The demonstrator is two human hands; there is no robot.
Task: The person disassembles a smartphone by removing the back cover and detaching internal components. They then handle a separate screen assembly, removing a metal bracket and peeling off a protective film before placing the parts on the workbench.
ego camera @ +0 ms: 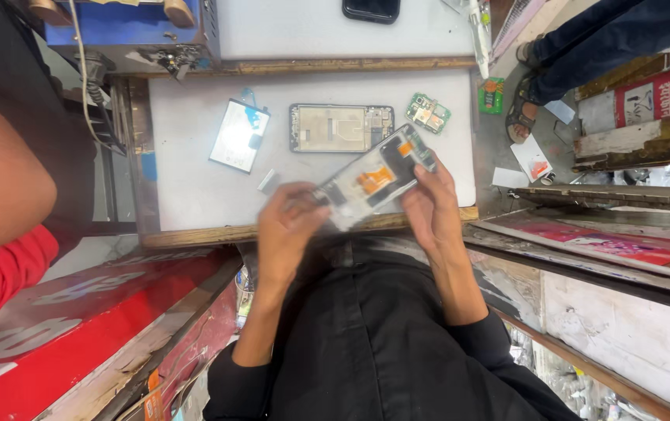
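Both my hands hold an opened phone body (374, 179), tilted, with an orange flex cable and dark inner parts showing. My left hand (288, 226) grips its lower left end, somewhat blurred. My right hand (428, 204) grips its upper right end, fingers curled around the edge. The phone hangs just above the near edge of a white work mat (194, 187) on a wooden-edged bench.
On the mat lie a phone mid-frame (340, 128), a white flat panel with blue tabs (239, 135), a green circuit board (428, 113) and a small grey piece (267, 182). A black phone (371, 9) and blue machine (128, 27) sit farther back. Another person's arm (0, 195) is left, sandalled feet (522, 109) right.
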